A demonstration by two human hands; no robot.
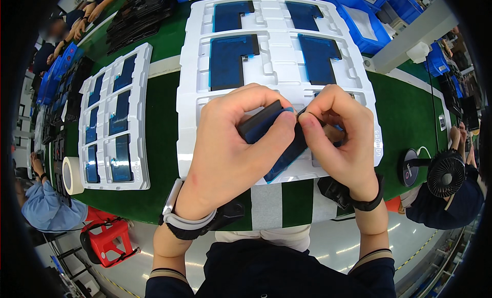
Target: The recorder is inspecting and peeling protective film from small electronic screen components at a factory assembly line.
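Observation:
My left hand [230, 139] is closed round a flat black part with blue film [291, 153], held tilted over the near part of a white plastic tray [185, 118]. Its thumb lies across the part's face. At the part's upper right edge my right hand [341, 139] pinches with thumb and forefinger; the exact spot under the fingertips is hidden. Beyond both hands, several similar L-shaped blue and black parts [228, 62] lie in the tray's pockets.
Left of me a second white tray [146, 93] holds more blue parts, with a tape roll [73, 175] beside it. At right stand a small black fan [446, 174] and a grey post [410, 39]. Blue bins [366, 28] line the back. Other people sit at both sides.

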